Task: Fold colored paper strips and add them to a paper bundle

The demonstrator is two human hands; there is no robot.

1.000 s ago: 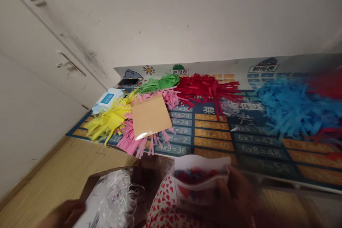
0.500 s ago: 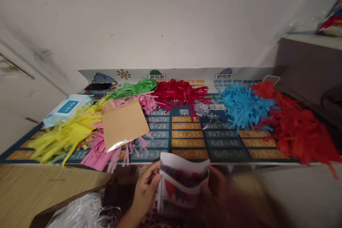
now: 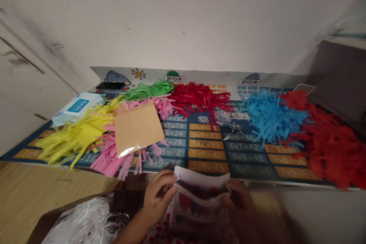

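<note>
Pouch (image 3: 197, 207) is in hand, its side edges gripped by left hand (image 3: 156, 198) and blurred right hand (image 3: 239, 198); steadying its mouth likely calls for both. Beyond, kraft envelope (image 3: 138, 129) lies on pink paper strips (image 3: 105, 156).

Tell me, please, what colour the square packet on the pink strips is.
Tan packet, best seen in the head view.

The low table with a dark blue multiplication-chart cover (image 3: 240, 167) bears yellow (image 3: 77, 133), pink (image 3: 105, 156), green (image 3: 151, 89), dark red (image 3: 197, 97), blue (image 3: 271, 116) and orange-red shredded-paper piles (image 3: 334, 145); a pale blue wipes packet (image 3: 77, 108); a flat black phone (image 3: 110, 85).
</note>
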